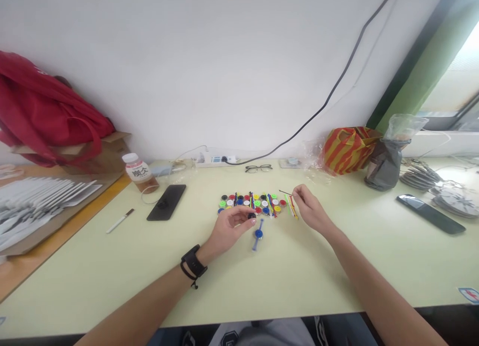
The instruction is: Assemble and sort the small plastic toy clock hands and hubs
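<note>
My left hand (228, 229), a black watch on its wrist, pinches a small black disc (252, 216) at the near edge of a cluster of coloured discs and sticks (252, 202). My right hand (309, 209) pinches a thin dark stick (285, 192) that points left above several loose coloured sticks (291, 206). On the pale green table (284, 276), just in front of my left fingers, lies a blue stick with a blue disc threaded on it (258, 234).
A black phone (166, 202), a drink bottle (139, 173) and a white pen (119, 221) lie to the left. Glasses (258, 168) and a power strip (216, 160) sit by the wall. A striped bag (348, 149), a grey pouch (385, 164) and a dark remote (430, 214) are at the right.
</note>
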{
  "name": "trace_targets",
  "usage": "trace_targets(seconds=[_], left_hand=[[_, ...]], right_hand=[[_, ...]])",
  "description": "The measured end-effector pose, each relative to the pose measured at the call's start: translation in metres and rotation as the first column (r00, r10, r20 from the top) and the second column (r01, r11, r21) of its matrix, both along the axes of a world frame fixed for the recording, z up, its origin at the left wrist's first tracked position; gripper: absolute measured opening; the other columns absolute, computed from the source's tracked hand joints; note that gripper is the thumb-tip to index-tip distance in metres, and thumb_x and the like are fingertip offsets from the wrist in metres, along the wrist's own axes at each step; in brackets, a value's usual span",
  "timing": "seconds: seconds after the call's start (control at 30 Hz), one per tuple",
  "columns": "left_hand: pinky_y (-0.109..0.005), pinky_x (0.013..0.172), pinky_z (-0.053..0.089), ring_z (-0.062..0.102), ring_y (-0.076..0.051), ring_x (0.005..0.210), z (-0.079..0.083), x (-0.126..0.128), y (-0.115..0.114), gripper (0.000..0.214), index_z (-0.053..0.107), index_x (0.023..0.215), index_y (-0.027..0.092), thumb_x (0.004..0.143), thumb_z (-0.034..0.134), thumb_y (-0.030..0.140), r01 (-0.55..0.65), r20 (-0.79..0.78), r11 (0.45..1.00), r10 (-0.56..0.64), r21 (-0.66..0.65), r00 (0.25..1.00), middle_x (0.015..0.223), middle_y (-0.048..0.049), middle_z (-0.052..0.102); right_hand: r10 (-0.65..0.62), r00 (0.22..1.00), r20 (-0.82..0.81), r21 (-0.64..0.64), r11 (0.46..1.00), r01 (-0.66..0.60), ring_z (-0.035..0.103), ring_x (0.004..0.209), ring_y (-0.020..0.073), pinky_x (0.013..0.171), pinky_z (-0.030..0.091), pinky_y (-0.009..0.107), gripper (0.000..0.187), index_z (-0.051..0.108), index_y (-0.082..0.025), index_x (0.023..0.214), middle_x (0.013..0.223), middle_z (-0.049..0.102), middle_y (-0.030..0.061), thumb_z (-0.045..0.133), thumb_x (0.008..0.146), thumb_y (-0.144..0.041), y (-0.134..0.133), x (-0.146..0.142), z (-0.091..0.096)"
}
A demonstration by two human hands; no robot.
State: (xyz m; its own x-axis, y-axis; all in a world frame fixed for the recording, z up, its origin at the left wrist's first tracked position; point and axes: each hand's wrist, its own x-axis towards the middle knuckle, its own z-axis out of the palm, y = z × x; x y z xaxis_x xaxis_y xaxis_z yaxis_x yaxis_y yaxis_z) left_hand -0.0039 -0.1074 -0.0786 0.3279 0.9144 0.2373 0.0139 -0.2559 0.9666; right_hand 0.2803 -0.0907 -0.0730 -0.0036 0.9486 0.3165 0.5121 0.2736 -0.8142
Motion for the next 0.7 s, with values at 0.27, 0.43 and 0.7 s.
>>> trace_targets(seconds=[0.27, 0.43, 0.7], left_hand=[[-0.029, 0.080, 0.061, 0.072, -0.017, 0.083, -0.007, 0.002, -0.001, 0.030, 0.076, 0.109, 0.018, 0.083, 0.083, 0.033, 0.036, -0.006, 0.998, -0.036, -0.052, 0.999, 0.096, -0.0067, 0.077], [-0.032, 0.082, 0.063, 0.075, -0.020, 0.086, -0.006, 0.002, 0.000, 0.036, 0.075, 0.109, 0.017, 0.079, 0.087, 0.033, 0.053, 0.035, 0.995, -0.050, -0.087, 0.998, 0.098, -0.0082, 0.078], [-0.039, 0.091, 0.062, 0.076, -0.025, 0.096, 0.007, 0.005, -0.008, 0.037, 0.076, 0.112, 0.015, 0.081, 0.085, 0.033, 0.125, -0.005, 0.992, -0.125, -0.017, 0.992, 0.106, -0.0125, 0.079]], right_hand=[[0.244, 0.969, -0.043, -0.003, 0.970, -0.244, 0.056, 0.078, 0.0194, 0.068, 0.046, 0.032, 0.030, 0.062, -0.022, 0.098, 0.087, 0.064, 0.0046, 0.050, 0.102, -0.050, -0.015, -0.026, 0.010], [0.388, 0.891, -0.237, -0.015, 0.915, -0.402, 0.063, 0.084, 0.0203, 0.073, 0.053, 0.035, 0.030, 0.069, -0.024, 0.116, 0.098, 0.069, 0.0076, 0.058, 0.100, -0.046, -0.027, -0.042, 0.013], [0.486, 0.780, -0.394, -0.072, 0.830, -0.553, 0.063, 0.079, 0.0159, 0.075, 0.055, 0.033, 0.017, 0.062, -0.023, 0.110, 0.096, 0.070, 0.0053, 0.065, 0.098, -0.034, -0.042, -0.062, 0.010]])
